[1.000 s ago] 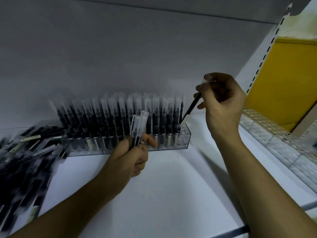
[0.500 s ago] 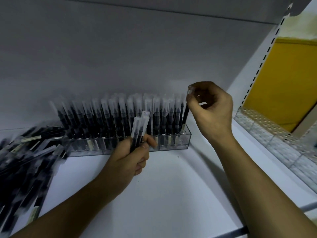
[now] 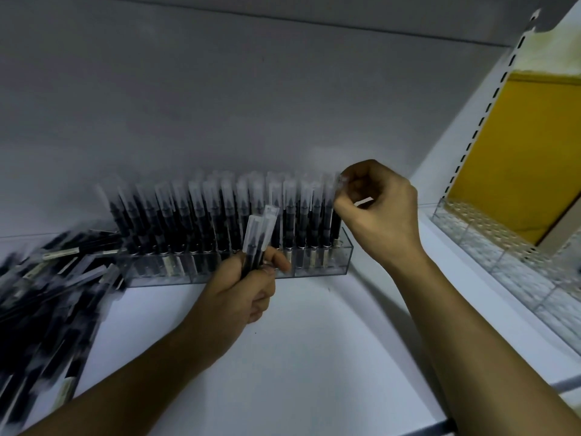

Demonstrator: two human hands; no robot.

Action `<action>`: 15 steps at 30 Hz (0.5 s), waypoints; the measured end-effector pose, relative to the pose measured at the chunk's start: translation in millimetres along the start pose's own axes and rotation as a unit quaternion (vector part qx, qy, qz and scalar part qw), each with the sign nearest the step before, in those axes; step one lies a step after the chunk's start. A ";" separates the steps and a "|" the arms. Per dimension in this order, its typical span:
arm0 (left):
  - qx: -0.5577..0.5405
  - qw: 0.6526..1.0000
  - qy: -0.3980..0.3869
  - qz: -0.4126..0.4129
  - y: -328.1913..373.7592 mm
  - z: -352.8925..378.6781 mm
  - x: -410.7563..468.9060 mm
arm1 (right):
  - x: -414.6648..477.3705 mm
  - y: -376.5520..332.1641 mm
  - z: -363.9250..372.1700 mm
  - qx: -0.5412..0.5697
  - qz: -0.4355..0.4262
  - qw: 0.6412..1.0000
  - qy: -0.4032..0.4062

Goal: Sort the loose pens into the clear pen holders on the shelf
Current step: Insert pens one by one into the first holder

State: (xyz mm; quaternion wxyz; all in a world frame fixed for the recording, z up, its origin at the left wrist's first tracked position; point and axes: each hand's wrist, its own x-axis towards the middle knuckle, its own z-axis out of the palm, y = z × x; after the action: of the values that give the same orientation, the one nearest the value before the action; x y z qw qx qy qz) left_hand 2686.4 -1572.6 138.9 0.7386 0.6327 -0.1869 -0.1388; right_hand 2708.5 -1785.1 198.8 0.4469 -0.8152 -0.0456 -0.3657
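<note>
From the head camera, a white shelf (image 3: pixel 314 357) fills most of the picture. A long clear pen holder (image 3: pixel 320 265) sits near the back of it. Black pens with clear caps (image 3: pixel 201 215) stand upright in it, in close rows.

The right hand (image 3: pixel 377 212) is at the right end of the holder. Its fingers are curled and pinch the top of one black pen (image 3: pixel 335 225). That pen stands almost straight, with its bottom end down in the last slot on the right.

The left hand (image 3: pixel 242 287) is just in front of the holder, near its middle. Its fingers are wrapped tight around a small bunch of pens (image 3: pixel 259 237), caps pointing up.

A big pile of loose pens (image 3: pixel 47 294) lies on the shelf to the left, touching the left end of the holder. It looks blurry.

Another clear holder (image 3: pixel 490 247) with many small holes sits on the far right. Behind it are a yellow wall (image 3: pixel 518 152) and a white post (image 3: pixel 490 99) with dark slots.
</note>
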 end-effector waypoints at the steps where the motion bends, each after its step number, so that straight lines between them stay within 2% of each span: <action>1: -0.003 1.000 0.001 -0.002 0.4 0.1 -0.4 | 0.1 0.8 0.2 -0.007 0.003 1.000 -0.003; 4: -0.007 1.000 -0.003 0.003 1.7 -0.5 -0.6 | -0.6 0.8 -0.2 -0.013 -0.012 0.999 0.039; 7: -0.023 1.000 -0.021 0.005 4.2 -0.8 -0.9 | -7.3 -5.8 2.4 0.043 -0.090 0.992 0.074; 8: -0.031 0.999 -0.027 0.003 4.7 -0.8 -0.9 | -11.1 -8.0 5.0 0.070 -0.104 0.991 0.047; 10: -0.045 0.998 -0.033 0.001 5.1 -1.2 -1.0 | -18.9 -12.6 12.2 0.133 -0.101 0.984 -0.059; 13: -0.060 0.998 -0.031 -0.007 5.4 -1.5 -1.9 | -26.7 -15.6 21.0 0.222 -0.048 0.948 -0.222; 15: -0.071 0.997 -0.030 -0.016 5.4 -1.9 -1.9 | -28.6 -16.6 22.6 0.254 -0.018 0.923 -0.288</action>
State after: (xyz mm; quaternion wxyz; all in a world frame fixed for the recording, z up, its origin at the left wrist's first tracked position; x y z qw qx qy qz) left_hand 2685.4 -1569.3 143.8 0.7733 0.5772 -0.1884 -0.1826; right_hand 2693.6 -1750.8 184.6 0.6002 -0.7434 -0.2780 -0.0995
